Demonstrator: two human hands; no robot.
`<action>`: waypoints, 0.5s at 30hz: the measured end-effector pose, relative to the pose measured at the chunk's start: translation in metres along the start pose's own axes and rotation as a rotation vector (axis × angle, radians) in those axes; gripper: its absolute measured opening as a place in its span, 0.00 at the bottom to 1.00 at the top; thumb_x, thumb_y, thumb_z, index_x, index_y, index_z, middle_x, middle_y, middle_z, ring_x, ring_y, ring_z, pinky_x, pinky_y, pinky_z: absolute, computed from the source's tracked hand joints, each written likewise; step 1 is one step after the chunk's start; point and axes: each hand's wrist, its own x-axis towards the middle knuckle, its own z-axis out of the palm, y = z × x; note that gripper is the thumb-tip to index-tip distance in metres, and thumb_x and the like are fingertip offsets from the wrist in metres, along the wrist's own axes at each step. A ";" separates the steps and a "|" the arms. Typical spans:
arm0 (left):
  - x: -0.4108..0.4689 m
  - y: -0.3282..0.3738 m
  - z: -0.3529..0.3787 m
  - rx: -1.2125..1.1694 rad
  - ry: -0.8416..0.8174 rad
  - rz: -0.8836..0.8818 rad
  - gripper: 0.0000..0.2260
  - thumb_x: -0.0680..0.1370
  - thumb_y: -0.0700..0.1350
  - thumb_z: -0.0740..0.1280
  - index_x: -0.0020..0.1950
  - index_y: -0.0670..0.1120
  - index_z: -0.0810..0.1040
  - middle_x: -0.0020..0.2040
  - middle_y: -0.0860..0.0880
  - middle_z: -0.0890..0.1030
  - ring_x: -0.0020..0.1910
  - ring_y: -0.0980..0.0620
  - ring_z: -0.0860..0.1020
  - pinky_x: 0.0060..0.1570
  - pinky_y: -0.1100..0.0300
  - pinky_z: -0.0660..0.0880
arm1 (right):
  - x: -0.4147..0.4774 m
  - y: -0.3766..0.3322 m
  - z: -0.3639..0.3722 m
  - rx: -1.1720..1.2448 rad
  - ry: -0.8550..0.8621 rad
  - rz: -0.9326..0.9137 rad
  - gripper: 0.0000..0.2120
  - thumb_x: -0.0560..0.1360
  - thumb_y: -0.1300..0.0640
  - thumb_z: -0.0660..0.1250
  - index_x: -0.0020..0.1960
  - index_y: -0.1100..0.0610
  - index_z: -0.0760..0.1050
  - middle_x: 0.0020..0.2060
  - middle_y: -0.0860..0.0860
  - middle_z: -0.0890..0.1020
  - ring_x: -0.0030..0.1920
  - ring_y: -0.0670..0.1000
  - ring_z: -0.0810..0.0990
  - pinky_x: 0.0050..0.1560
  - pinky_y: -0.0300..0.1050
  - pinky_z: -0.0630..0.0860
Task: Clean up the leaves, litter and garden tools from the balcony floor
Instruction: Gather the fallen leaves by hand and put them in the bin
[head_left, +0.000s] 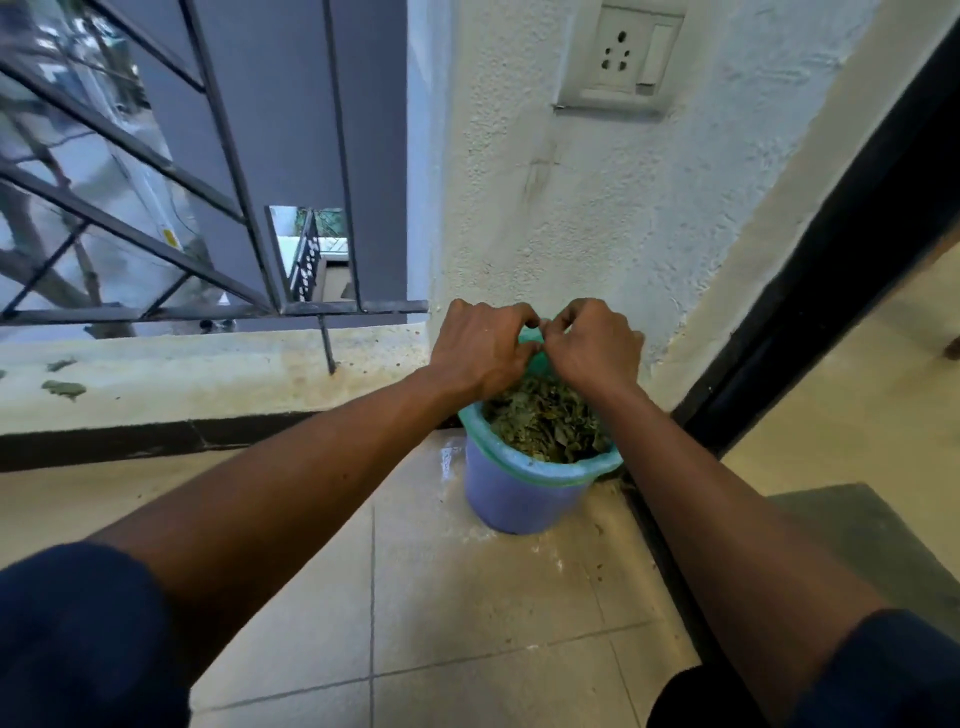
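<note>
balcony corner, head view, ordered from largest element to smallest. white textured wall (597, 208) fills the upper centre, with a dark door frame (831, 291) slanting down its right side. grey metal railing (171, 218) occupies the upper left, standing on a pale, stained ledge (197, 374). beige tiled balcony floor (467, 613) spans the lower half; a grey mat (878, 551) lies beyond the threshold at right. two bare forearms in dark blue sleeves (78, 634) reach forward from the bottom corners. blue bucket (519, 493), lined with a green bag (540, 465) folded over its rim, stands on the floor in the corner where wall, ledge and door frame meet. dry leaves (545, 421) fill the bucket to just below the rim. left hand (480, 348) and right hand (597, 345) are held together above the far side of the bucket, knuckles up, fingertips curled inward and meeting; both pinch the raised far edge of the green bag, a strip of which shows between them. socket plate (623, 57) with one switch is mounted on the wall at top right. small green flecks (62, 387) lie on the ledge at far left; what they are cannot be told.
</note>
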 end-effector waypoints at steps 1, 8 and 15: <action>-0.004 -0.005 -0.005 0.017 -0.001 -0.010 0.20 0.81 0.55 0.66 0.72 0.53 0.74 0.58 0.50 0.85 0.60 0.46 0.81 0.67 0.45 0.66 | -0.004 -0.010 0.002 -0.032 0.036 -0.037 0.08 0.80 0.50 0.64 0.54 0.50 0.79 0.50 0.51 0.85 0.56 0.57 0.80 0.60 0.53 0.66; -0.099 -0.086 -0.076 0.017 0.083 -0.218 0.24 0.75 0.52 0.68 0.71 0.54 0.73 0.63 0.51 0.79 0.65 0.47 0.76 0.64 0.47 0.65 | -0.055 -0.141 0.051 0.280 0.044 -0.315 0.18 0.73 0.58 0.63 0.62 0.48 0.78 0.59 0.52 0.78 0.62 0.57 0.76 0.63 0.55 0.66; -0.259 -0.185 -0.156 0.222 0.023 -0.638 0.26 0.73 0.54 0.69 0.71 0.53 0.72 0.65 0.48 0.77 0.65 0.43 0.75 0.62 0.45 0.68 | -0.169 -0.289 0.120 0.451 -0.274 -0.732 0.18 0.74 0.61 0.63 0.63 0.51 0.78 0.61 0.54 0.76 0.63 0.59 0.74 0.63 0.56 0.72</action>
